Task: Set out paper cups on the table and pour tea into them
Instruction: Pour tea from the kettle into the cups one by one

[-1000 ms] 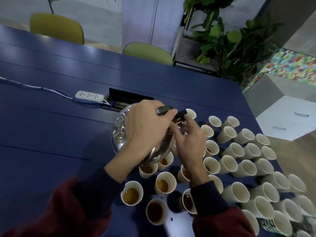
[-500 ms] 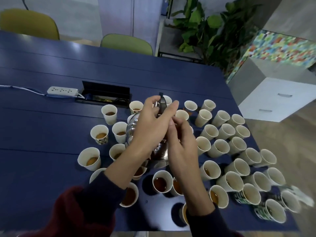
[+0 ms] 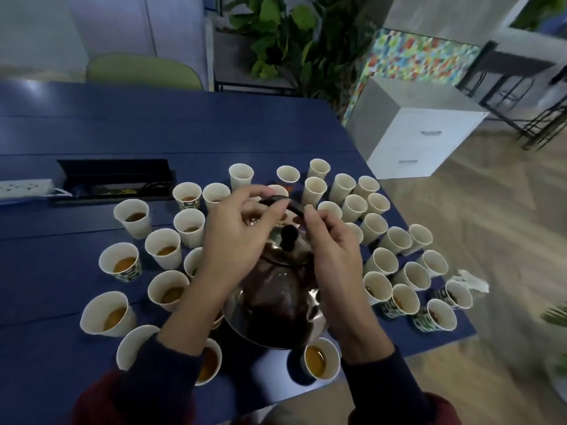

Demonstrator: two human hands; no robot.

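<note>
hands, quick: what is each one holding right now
left hand: closed, pinching the kettle handle.
right hand: closed, fingertips pinching the same handle's right end.

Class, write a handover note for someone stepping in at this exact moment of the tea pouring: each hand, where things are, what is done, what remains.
Left hand: pinches the kettle handle near its middle.
Right hand: fingertips pinch the handle's right end.
Kettle: upright, lid on, among the cups on the blue table; whether it rests there is unclear.
Done: cups set out; left and near cups hold tea.
Left: far right cups look empty; fill them.
</note>
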